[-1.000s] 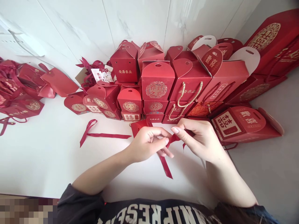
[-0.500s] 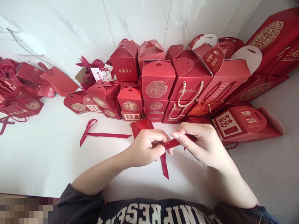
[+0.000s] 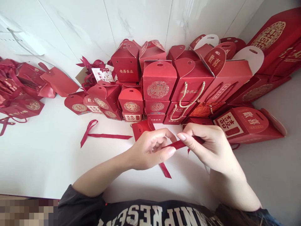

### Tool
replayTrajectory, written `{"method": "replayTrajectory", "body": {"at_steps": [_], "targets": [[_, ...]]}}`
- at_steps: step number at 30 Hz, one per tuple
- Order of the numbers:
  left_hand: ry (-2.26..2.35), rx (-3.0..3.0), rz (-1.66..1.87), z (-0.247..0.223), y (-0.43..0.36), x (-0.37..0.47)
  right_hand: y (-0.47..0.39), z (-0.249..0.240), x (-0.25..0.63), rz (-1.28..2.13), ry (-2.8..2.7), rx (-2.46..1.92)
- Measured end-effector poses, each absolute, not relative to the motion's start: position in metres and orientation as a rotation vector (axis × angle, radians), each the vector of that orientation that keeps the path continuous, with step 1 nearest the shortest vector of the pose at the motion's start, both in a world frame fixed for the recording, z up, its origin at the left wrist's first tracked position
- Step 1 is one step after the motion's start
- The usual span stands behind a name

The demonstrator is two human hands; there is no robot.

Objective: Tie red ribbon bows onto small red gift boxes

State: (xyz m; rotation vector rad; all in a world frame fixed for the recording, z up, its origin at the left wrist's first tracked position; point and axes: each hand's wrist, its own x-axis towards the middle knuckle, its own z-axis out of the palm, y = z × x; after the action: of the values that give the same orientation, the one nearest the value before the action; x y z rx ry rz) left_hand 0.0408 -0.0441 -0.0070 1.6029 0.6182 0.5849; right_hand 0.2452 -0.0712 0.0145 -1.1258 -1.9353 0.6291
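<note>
A dark red ribbon stretches between my two hands above the white table. My left hand has its fingers curled around the ribbon's left part, the thumb lying along it, and a loose end hangs below. My right hand pinches the ribbon between thumb and forefinger, and its other fingers are folded under it. Just behind my left hand lies a small red box, partly covered by that hand. A second red ribbon with a loop at one end rests on the table to the left.
Stacks of red gift boxes stand along the tiled wall. A box with a white label lies at the right. More red boxes with ribbons are piled at the far left of the white table.
My left thumb has straightened and moved right, and that hand's grip looks looser. My right hand has shifted slightly right with the ribbon. The hanging end has swung a little right.
</note>
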Motion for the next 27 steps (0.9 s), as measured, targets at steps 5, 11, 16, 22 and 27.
{"method": "replayTrajectory", "body": {"at_steps": [5,11,16,22,27], "targets": [[0.587,1.719,0.475,-0.004,-0.047,0.039,-0.071,0.015,0.241,0.682,-1.997,-1.057],[0.477,1.737,0.452,0.002,-0.040,0.036,-0.070,0.013,0.247,0.696,-1.857,-1.122],[0.524,1.544,0.417,0.006,-0.037,0.034,-0.068,0.013,0.254,0.612,-1.756,-1.137],[0.578,1.347,0.328,0.002,-0.040,0.035,-0.068,0.015,0.255,0.581,-1.797,-1.122],[0.512,1.437,0.302,0.005,-0.038,0.033,-0.067,0.015,0.255,0.605,-1.837,-1.110]]}}
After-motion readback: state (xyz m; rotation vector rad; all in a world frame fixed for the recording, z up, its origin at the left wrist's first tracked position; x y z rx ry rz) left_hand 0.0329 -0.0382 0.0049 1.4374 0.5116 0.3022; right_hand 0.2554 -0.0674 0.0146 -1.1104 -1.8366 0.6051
